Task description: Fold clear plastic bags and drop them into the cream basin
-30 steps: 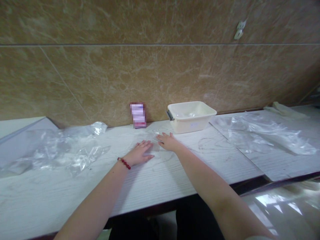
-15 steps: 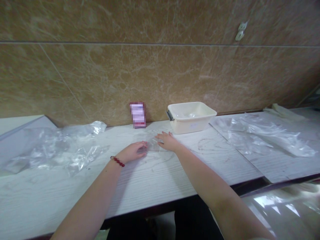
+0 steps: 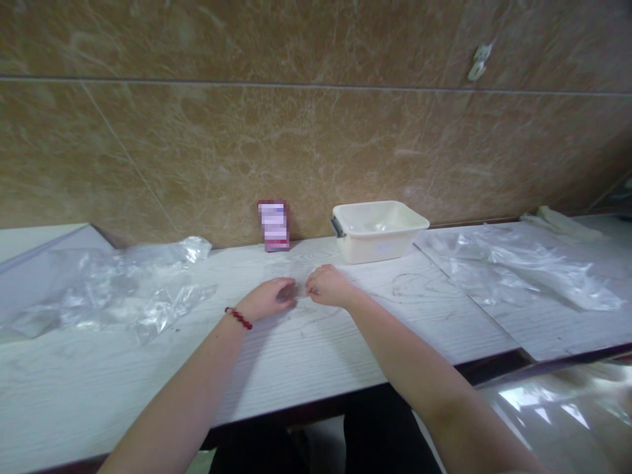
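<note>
A small piece of clear plastic [image 3: 301, 289], probably film or a bag, lies between my hands over the white table; its outline is hard to make out. My left hand [image 3: 271, 297], below a red bead bracelet [image 3: 239, 317], curls its fingers and thumb at the left side of the plastic. Opposite it, my right hand [image 3: 330, 286] has its fingertips pinched together at the right side. The two hands are a short gap apart.
A cream plastic basin [image 3: 380, 240] with a grey handle stands behind my right hand. A phone-like blurred item [image 3: 274, 226] leans on the wall. Crumpled clear plastic sheets [image 3: 138, 283] lie left, and more plastic bags [image 3: 533, 263] lie right. The table's front edge [image 3: 306, 411] is close to my body.
My right hand has drawn its spread fingers in to a pinch and moved slightly left and down. My left hand has shifted a little right, closer to it.
</note>
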### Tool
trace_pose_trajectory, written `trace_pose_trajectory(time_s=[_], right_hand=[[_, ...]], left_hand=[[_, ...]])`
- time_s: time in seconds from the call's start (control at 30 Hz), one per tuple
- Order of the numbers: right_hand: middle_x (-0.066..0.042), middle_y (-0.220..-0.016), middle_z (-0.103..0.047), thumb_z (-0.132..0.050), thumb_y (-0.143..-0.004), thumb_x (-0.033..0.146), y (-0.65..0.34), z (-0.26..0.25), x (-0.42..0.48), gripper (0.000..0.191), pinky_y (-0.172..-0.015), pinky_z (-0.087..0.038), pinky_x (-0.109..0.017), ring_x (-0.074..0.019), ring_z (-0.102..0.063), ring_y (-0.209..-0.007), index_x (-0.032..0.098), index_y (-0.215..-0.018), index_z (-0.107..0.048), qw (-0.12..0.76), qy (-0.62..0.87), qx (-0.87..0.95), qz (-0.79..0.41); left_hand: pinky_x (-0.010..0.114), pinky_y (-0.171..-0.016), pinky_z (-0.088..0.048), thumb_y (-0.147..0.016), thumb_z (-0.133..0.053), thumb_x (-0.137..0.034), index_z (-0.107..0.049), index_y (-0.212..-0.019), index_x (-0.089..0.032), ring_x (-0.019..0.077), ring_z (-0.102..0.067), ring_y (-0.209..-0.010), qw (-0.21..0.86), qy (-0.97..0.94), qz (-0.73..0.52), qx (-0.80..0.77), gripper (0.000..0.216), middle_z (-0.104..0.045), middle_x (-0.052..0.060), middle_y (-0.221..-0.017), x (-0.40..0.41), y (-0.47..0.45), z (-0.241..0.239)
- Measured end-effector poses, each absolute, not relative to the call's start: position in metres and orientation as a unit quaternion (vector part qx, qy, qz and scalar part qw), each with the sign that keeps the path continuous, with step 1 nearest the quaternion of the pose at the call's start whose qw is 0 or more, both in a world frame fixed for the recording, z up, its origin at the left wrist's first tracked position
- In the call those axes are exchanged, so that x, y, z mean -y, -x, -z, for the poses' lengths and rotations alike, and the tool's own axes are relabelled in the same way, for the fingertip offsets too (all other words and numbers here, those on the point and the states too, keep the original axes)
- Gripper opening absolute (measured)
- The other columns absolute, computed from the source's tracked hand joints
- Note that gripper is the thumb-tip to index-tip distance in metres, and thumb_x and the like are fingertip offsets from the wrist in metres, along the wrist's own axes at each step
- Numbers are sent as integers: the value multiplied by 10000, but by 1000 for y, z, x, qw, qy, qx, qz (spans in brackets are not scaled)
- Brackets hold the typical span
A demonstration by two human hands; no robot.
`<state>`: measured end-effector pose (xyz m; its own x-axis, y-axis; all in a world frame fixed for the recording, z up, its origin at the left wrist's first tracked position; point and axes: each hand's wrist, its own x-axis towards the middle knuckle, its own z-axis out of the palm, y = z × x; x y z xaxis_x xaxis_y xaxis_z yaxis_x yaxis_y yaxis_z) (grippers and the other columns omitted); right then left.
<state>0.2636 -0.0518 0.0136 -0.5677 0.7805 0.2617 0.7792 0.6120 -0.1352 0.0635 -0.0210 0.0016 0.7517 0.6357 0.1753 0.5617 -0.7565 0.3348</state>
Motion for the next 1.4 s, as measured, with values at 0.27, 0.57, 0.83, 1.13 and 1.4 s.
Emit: trace_pose_trajectory(time_s=[0.27,0.57,0.83,1.13,1.4], right_hand=[[-24,-805,-604,-498,-689,189,-263,-15,49,119,-825,-299,-299,-146,-503,-852,184,-767,-587,311,416,853,-46],[-57,-1056,-522,-523,-670,476,-270,-12,36,451,-805,-368,-322,-157,-486,-955,219,-1035,-458,536,436,561,-456],[-7,-702,-596,-631,-602,398,-255,-4,41,294,-485,-386,-177,-72,-512,-558,159,-758,-561,417,388,490,-660],[20,-634,-579,-613,-629,343,-253,0,37,213,-405,-338,-158,-54,-468,-469,172,-730,-535,446,425,490,-617],[46,-565,-522,-548,-672,321,-252,14,29,232,-360,-297,-152,-47,-435,-416,210,-876,-542,440,421,533,-587]], left_hand=[[412,-948,-209,-759,-405,-238,-511,-1085,-142,249,-381,-1115,136,-894,-152,-398,355,-490,119,-1156,24,-74,3],[376,-822,-406,-772,-460,-262,-564,-968,-149,206,-536,-933,669,-565,-326,-356,249,-575,86,-1038,30,-60,-40],[322,-758,-464,-757,-491,-160,-554,-996,-130,188,-568,-868,756,-441,-354,-330,249,-593,105,-988,28,-56,-42],[208,-650,-470,-728,-516,-84,-522,-1045,-146,118,-591,-732,768,-436,-336,-326,323,-626,69,-880,33,-49,-26],[234,-613,-478,-716,-529,-76,-540,-1000,-142,122,-599,-661,759,-431,-349,-342,292,-634,70,-814,27,-45,-8]])
